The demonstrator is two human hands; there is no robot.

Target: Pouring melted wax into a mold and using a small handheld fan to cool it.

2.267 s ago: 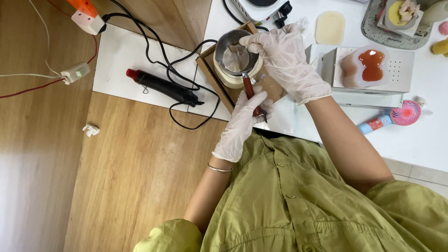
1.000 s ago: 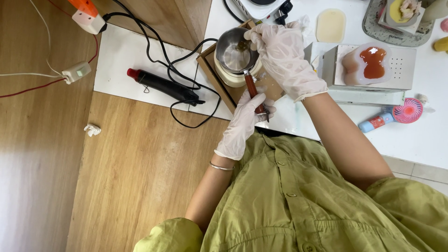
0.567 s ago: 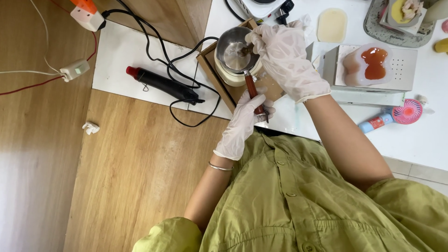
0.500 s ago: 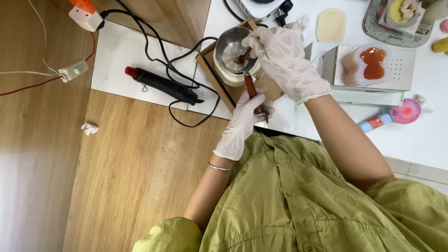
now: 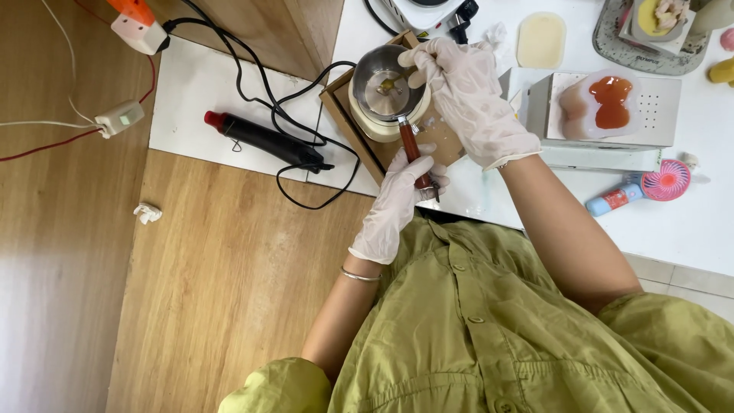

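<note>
White table (image 5: 688,222), left hand (image 5: 397,200) gripping pot handle (image 5: 414,155), right hand (image 5: 474,99) arched over pot (image 5: 386,84)

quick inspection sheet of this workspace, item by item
surface: white table, white board on the wood floor
job's things: small metal pot with wooden handle, set on a cream burner
clutter: black heat gun, pink mini fan, orange mould, cream slab
hands: left hand gloved, grip on the handle; right hand gloved, at the pot's rim
cables: black cord looped, red wire, white wire
surroundings: crumpled paper scrap on floor
</note>
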